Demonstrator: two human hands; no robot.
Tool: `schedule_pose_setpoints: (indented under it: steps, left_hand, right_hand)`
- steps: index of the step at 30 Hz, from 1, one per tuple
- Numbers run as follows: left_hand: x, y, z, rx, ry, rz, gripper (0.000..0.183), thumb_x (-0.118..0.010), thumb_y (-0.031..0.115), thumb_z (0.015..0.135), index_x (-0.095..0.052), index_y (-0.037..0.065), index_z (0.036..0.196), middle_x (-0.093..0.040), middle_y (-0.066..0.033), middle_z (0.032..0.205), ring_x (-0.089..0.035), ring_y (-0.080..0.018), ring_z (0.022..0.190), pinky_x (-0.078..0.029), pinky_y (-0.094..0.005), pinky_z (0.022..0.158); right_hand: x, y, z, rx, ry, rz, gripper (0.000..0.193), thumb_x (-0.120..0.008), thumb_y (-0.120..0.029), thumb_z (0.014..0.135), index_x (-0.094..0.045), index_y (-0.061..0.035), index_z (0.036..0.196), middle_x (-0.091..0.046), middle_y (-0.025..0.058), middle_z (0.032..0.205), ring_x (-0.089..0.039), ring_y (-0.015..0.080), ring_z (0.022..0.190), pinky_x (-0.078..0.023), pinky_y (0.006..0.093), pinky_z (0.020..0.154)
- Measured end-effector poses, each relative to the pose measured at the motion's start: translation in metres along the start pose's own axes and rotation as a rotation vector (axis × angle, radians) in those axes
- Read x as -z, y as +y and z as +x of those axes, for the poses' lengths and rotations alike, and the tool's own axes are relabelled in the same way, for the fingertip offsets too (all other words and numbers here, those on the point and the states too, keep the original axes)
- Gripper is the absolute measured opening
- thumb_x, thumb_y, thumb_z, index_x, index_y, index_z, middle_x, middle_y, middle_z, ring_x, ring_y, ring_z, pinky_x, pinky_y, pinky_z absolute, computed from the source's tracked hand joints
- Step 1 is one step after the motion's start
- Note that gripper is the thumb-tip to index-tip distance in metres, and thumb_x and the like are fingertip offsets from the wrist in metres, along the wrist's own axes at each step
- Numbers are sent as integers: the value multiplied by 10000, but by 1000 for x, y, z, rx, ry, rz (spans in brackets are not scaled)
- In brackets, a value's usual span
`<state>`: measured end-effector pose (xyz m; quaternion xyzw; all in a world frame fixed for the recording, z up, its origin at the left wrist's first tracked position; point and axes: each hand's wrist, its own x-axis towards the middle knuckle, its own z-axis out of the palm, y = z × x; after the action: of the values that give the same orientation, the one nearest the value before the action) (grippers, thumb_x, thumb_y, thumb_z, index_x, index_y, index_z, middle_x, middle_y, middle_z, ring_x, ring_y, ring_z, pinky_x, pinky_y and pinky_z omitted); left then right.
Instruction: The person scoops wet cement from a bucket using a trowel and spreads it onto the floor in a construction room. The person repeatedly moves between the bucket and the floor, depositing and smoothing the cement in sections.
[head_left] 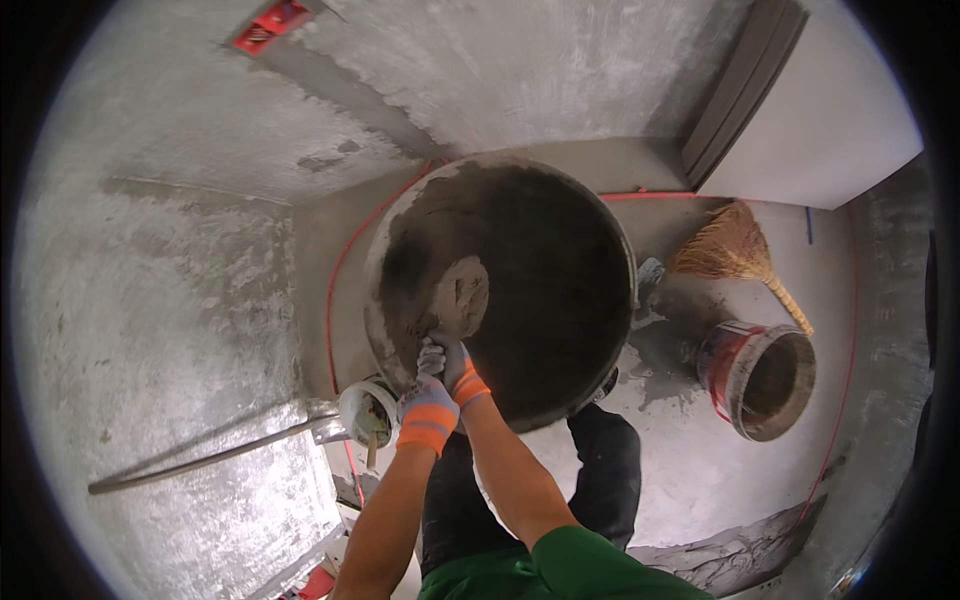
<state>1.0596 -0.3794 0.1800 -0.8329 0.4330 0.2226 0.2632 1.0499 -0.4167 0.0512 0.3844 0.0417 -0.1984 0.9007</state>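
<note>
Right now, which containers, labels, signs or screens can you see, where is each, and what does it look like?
Labelled bucket: on the floor at right, round, tipped toward the camera, red and white band on its side, muddy inside.
Small white pail: on the floor beside the left hand, round, dirty rim.
Red-and-black device: on the wall, top left, flat; no marking readable.
Signs or screens: none in view.

Large round black tub (540, 290), tilted, mortar-caked rim, grey mortar lump (460, 297) inside
</note>
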Motion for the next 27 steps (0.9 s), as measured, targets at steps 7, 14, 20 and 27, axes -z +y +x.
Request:
schedule_pose_setpoints:
  steps: [7,14,20,27]
  left_hand:
    - [-86,92,174,-436,59,121,252,-455,95,792,-633,66,968,-631,-169,955,-618,-341,840,-493,-385,751]
    - [-148,133,187,-361,-289,-11,247,-507,163,791,-610,-6,938,-616,-224,940,-606,-359,874,-493,-408,749]
    - [-155,137,181,-414,-389,-177,408,-618,298,735,-593,-39,965,-610,-247,937,-598,-376,887,-485,-404,781]
    - [-150,147,160,-316,-768,-487,524,-636,406,728,-562,-65,946,-623,-201,740,-637,-298,627,-517,-359,539]
  right_hand:
    - [101,-186,71,554,382,-282,214,-548,-177,819,-462,-142,626,-373,-33,500,-358,103,423,-323,231,389]
    - [197,-250,27,740,330,-688,227,-534,-216,834,-475,-143,627,-428,-15,536,-420,135,485,-358,256,443]
    - [200,-243,-5,776,672,-778,172,-535,-236,825,-556,-78,760,-457,13,597,-395,110,475,-334,243,427]
    - [250,-267,-59,1036,876,-1491,204,-537,-230,831,-524,-67,709,-438,3,559,-376,115,446,-312,254,404]
